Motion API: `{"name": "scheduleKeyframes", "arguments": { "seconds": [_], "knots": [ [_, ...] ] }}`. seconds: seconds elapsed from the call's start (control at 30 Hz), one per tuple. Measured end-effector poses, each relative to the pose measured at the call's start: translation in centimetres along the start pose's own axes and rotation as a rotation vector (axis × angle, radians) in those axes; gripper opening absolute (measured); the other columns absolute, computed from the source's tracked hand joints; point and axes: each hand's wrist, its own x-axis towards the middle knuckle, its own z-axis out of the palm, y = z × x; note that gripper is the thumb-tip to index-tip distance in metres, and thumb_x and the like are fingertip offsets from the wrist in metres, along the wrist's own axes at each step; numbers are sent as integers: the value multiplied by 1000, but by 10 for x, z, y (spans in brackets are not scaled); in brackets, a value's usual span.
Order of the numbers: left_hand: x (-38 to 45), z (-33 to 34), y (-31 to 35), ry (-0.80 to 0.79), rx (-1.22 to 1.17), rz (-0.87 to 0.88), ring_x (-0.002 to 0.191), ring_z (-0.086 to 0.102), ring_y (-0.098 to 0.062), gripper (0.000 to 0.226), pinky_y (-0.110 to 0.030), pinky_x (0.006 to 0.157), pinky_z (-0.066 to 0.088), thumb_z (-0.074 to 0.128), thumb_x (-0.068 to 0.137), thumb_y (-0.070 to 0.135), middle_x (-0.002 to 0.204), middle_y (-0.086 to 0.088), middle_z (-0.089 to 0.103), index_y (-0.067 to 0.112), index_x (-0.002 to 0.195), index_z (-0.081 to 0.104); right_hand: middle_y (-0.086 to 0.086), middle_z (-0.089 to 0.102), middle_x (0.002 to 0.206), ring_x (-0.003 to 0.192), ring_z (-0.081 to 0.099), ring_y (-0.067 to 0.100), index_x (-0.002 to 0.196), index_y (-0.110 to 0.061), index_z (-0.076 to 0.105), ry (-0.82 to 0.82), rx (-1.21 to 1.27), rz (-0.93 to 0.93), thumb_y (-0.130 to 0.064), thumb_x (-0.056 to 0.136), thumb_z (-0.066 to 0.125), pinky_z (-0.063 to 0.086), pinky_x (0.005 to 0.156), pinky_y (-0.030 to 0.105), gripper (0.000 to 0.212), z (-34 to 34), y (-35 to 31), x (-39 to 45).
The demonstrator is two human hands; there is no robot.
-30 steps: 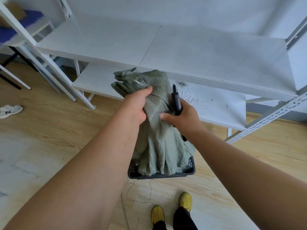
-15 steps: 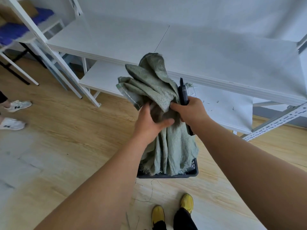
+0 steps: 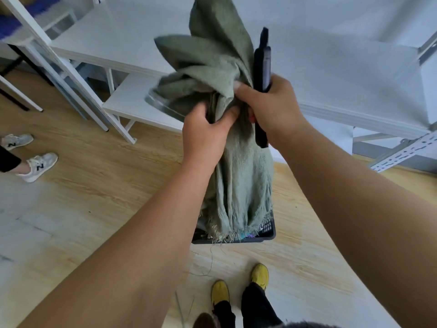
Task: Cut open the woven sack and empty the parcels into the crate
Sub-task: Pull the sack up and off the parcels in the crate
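Note:
A grey-green woven sack (image 3: 238, 181) hangs limp and bunched between my hands, its frayed cut end dangling into a dark plastic crate (image 3: 269, 234) on the floor. My left hand (image 3: 204, 136) grips the gathered cloth at mid-height. My right hand (image 3: 269, 107) pinches the sack beside it and also holds a black cutter (image 3: 262, 65) upright against the cloth. Bits of coloured parcels (image 3: 246, 236) show in the crate under the frayed edge; most of the crate's inside is hidden by the sack.
White metal shelving (image 3: 343, 74) stands right behind the sack, with a low shelf (image 3: 132, 107) to its left. Another person's grey sneakers (image 3: 37, 165) stand at the left on the wooden floor. My yellow shoes (image 3: 260, 275) are just in front of the crate.
Both hands have lifted the sack higher and bunched it tighter. Its top now reaches the upper frame edge, and the cutter has risen with my right hand.

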Motion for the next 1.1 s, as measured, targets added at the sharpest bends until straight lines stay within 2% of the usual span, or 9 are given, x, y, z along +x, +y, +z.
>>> {"name": "scheduleKeyframes", "arguments": {
  "seconds": [0.13, 0.2, 0.3, 0.4, 0.5, 0.6, 0.73, 0.87, 1.1],
  "knots": [
    [-23, -5, -29, 122, 94, 80, 107, 54, -11, 61, -19, 87, 49, 81, 71, 36, 122, -1, 51, 18, 119, 47, -2, 49, 52, 38, 45, 8, 68, -14, 53, 44, -16, 126, -20, 83, 72, 42, 47, 25, 25, -9, -1, 6],
    [-36, -9, -56, 17, 217, -8, 112, 51, -11, 75, -24, 96, 45, 81, 65, 48, 125, 2, 48, 21, 124, 44, 1, 47, 51, 38, 43, 11, 70, -12, 54, 30, -3, 194, -18, 83, 73, 41, 45, 24, 23, -14, -2, 9],
    [-45, -3, -74, -293, 334, -183, 92, 64, -10, 62, -29, 81, 52, 71, 70, 62, 96, 9, 64, 24, 116, 54, 3, 44, 48, 38, 39, 13, 74, -8, 56, -58, 96, 316, -15, 81, 74, 37, 43, 24, 21, -6, -2, 9],
    [-40, 7, -63, -163, 250, -305, 53, 48, -15, 33, -25, 52, 35, 61, 90, 42, 56, 5, 47, 11, 79, 54, 3, 48, 54, 43, 43, 13, 75, -10, 57, -157, 95, 293, -17, 82, 75, 40, 44, 24, 21, 5, 4, 9],
    [-27, 4, -59, 6, 89, -484, 48, 39, -15, 34, -25, 48, 30, 59, 93, 33, 54, 1, 42, 14, 67, 50, 0, 61, 82, 69, 61, 16, 101, -10, 62, -111, -343, 138, -37, 76, 78, 54, 63, 32, 40, -2, 16, 12],
    [-19, -3, -55, 82, -24, -571, 61, 51, -17, 25, -26, 57, 41, 62, 91, 34, 66, 1, 53, 10, 84, 58, 4, 66, 102, 76, 62, 19, 123, -11, 58, -114, -533, 213, -43, 71, 81, 52, 69, 33, 65, -10, 45, -3],
    [-12, -2, -42, 71, -7, -526, 95, 61, -23, 37, -35, 85, 49, 65, 88, 37, 105, -2, 66, 11, 113, 61, -3, 63, 86, 70, 60, 18, 112, -16, 59, -304, -560, 281, -38, 66, 86, 56, 69, 37, 57, 0, 77, -30],
    [-5, -1, -18, 12, -75, -407, 98, 64, -21, 34, -39, 92, 52, 69, 83, 40, 104, -1, 68, 15, 105, 64, -8, 54, 69, 65, 53, 13, 79, -20, 54, -64, -512, 126, -25, 72, 80, 41, 57, 26, 28, 3, 71, -25],
    [6, -2, 8, 2, -153, -268, 98, 67, -18, 23, -39, 92, 53, 70, 83, 35, 102, 2, 72, 19, 99, 69, -5, 55, 68, 68, 54, 18, 81, -18, 55, 23, -449, -8, -19, 78, 71, 41, 59, 27, 16, 7, 46, -13]
  ]
}}
